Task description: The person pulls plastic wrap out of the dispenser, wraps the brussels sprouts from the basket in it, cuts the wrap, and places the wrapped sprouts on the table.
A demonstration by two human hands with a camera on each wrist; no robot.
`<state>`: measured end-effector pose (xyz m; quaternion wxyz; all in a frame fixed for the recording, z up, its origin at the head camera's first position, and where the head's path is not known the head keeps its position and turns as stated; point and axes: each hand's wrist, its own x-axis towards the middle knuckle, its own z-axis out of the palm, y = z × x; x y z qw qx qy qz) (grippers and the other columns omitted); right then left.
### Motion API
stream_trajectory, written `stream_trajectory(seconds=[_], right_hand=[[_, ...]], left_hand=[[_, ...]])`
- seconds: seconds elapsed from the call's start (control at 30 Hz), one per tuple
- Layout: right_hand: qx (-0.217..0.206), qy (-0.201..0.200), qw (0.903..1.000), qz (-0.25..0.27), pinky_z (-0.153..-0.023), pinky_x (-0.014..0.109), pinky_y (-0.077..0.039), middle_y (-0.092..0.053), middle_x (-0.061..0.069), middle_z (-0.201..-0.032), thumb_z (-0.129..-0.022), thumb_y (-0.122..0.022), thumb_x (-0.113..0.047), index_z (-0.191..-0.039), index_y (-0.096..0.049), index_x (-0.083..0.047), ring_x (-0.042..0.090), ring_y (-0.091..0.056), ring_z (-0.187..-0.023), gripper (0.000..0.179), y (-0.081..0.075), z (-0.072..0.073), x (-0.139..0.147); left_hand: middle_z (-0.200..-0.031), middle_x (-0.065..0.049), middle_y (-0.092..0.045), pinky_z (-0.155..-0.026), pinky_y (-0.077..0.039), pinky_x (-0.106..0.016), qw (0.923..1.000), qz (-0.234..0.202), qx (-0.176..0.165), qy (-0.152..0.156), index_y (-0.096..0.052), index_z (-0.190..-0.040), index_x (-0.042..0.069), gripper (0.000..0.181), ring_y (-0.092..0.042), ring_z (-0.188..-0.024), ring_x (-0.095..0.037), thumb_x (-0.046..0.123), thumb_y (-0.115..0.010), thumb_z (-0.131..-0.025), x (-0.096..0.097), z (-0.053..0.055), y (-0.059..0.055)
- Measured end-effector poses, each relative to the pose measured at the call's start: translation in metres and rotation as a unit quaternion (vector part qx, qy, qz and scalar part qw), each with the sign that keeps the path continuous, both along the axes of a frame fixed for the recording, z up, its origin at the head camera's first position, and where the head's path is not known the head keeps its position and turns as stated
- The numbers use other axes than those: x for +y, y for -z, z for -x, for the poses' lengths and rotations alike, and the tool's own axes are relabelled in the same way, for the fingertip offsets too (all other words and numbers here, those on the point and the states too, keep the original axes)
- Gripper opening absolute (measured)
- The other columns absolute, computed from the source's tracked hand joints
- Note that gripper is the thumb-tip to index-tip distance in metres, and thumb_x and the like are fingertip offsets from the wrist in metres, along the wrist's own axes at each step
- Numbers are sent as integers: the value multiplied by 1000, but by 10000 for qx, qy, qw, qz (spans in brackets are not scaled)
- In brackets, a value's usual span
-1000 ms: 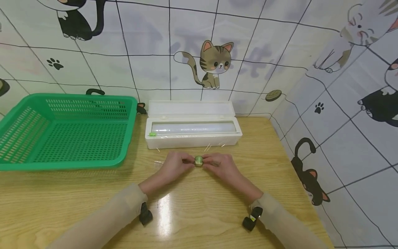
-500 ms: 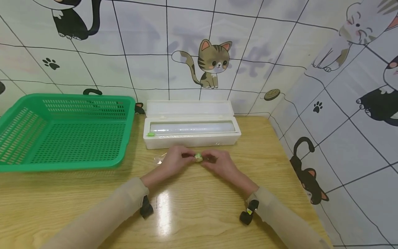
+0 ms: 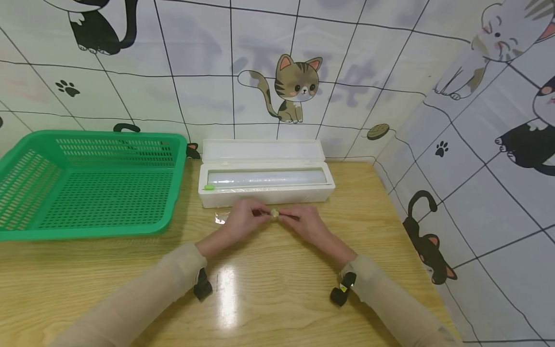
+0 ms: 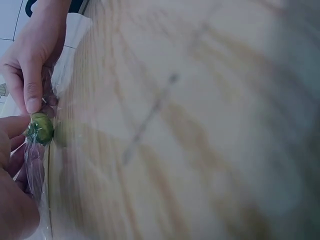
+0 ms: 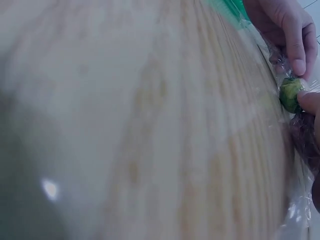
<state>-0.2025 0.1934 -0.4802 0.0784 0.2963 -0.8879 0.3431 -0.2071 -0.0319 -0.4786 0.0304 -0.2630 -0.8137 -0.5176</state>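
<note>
A small green Brussels sprout wrapped in clear plastic wrap is between my two hands, just in front of the white wrap dispenser. My left hand pinches it from the left, with film bunched along the fingers. From the right, the thumb and fingers of my right hand grip its other side. In the right wrist view the sprout shows green leaves under shiny film, with a thumb against it. Part of it is hidden by the fingertips.
The dispenser's lid stands raised, showing a roll of film and a green slide cutter. A green plastic basket stands to the left on the wooden table. A patterned wall closes the back and right.
Both hands have moved a little away from the body toward the dispenser, carrying the sprout. The sprout has turned between the fingers. The basket and dispenser stay in place.
</note>
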Motion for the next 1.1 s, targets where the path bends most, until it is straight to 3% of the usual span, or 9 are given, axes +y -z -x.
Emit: stream_trajectory(seconds=[0.27,0.47,0.6,0.8,0.93,1.1], right_hand=[[215,-336,9979,-500,-98,44,-54,-74,12,-118,-95,-74,-11,-119,-75,-3,30,-69,-109,25,-7,4,-2],[256,-389,9980,-438,-95,40,-56,-73,14,-118,-93,-76,-8,-125,-72,-2,29,-70,-107,33,-5,6,0],[735,-630,9951,-192,-87,33,-59,-75,11,-110,-86,-82,-3,-121,-72,-3,24,-71,-96,37,0,11,2],[1588,-1191,9801,-87,-86,28,-57,-73,7,-106,-77,-89,-4,-112,-73,-5,22,-69,-94,39,4,18,2],[1852,-1200,9752,-182,-88,30,-57,-73,8,-106,-76,-90,-6,-111,-75,-3,23,-70,-96,38,4,19,1],[1997,-1177,9720,-392,-91,31,-57,-73,11,-107,-80,-87,-8,-112,-76,0,25,-71,-98,35,5,19,0]], left_hand=[[-91,-9,-74,-72,-59,-29,9984,295,482,-11,-78,-95,-1,19,-69,-79,-22,-4,-86,-78,0,4,0],[-90,-9,-77,-73,-59,-27,9976,424,517,-189,-80,-94,1,15,-71,-79,-19,-1,-85,-80,1,5,3],[-92,-10,-77,-77,-60,-31,9984,344,353,-286,-80,-95,1,13,-73,-83,-21,1,-84,-83,3,3,2],[-95,-10,-78,-78,-60,-30,9995,177,69,-239,-81,-97,3,13,-73,-86,-20,3,-83,-84,2,2,2],[-97,-13,-77,-83,-61,-34,9980,395,493,-70,-80,-98,0,13,-74,-89,-26,-1,-80,-85,0,4,2],[-98,-14,-77,-89,-59,-38,9893,1029,1030,-59,-80,-98,0,11,-73,-93,-28,-3,-78,-87,-1,4,1]])
